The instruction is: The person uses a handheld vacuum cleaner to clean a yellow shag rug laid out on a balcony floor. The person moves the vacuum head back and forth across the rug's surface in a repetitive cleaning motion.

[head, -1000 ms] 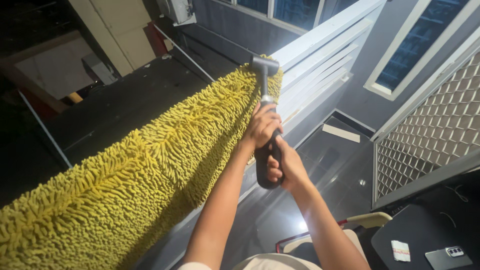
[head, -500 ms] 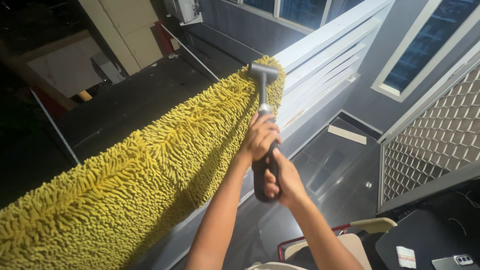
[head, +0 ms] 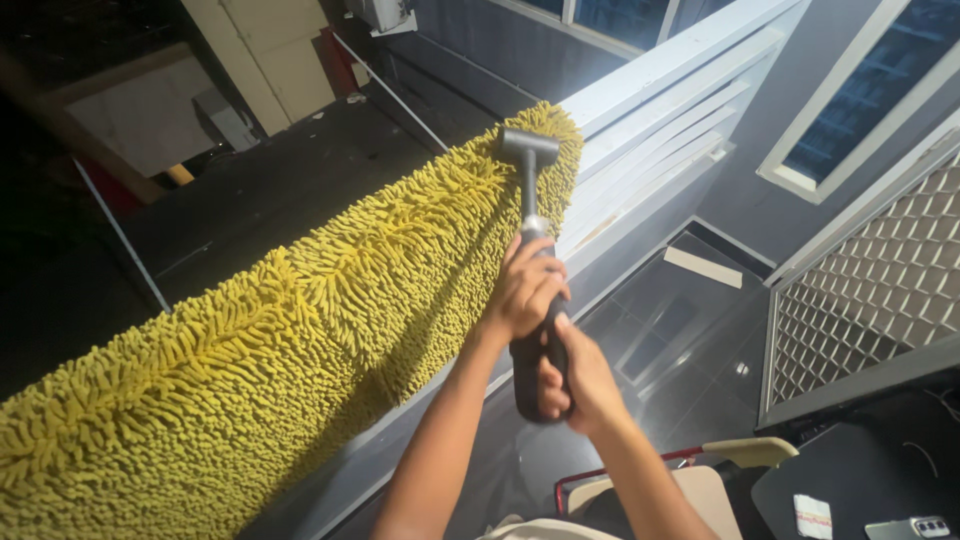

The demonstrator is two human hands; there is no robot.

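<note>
A shaggy yellow chenille mat [head: 290,330] hangs draped over the white slatted railing [head: 660,110], running from lower left to upper centre. Against its far end rests the flat grey head of a dark handheld vacuum tool [head: 530,250]. The left hand [head: 527,290] is wrapped fully round the upper handle, fingers closed. Just below, the right hand [head: 575,380] clasps the handle's thick lower body, fingers likewise curled tight. Dark glossy floor tiles [head: 680,360] lie beneath
</note>
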